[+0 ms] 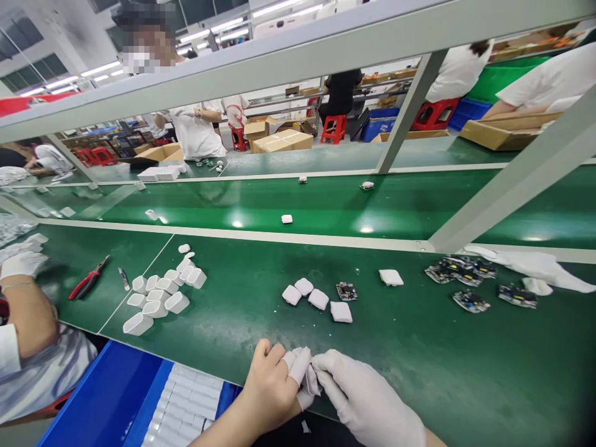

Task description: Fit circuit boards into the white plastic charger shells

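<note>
At the near edge of the green bench my left hand (270, 388) is bare apart from white finger cots, and its fingers are pinched closed on a small white piece (311, 383). My right hand (367, 397), in a white glove, meets it and grips the same piece from the right. What the piece is stays hidden between the fingers. Just beyond the hands lie several white pads (318, 299) and one small circuit board (347, 291).
A cluster of white plastic shells (161, 295) lies to the left, with red pliers (88, 279) beyond. More circuit boards (465, 279) and a white glove (531, 266) lie right. A blue bin (107, 397) holds white parts. A co-worker's arm (25, 316) rests at left. Conveyor belt (326, 205) behind.
</note>
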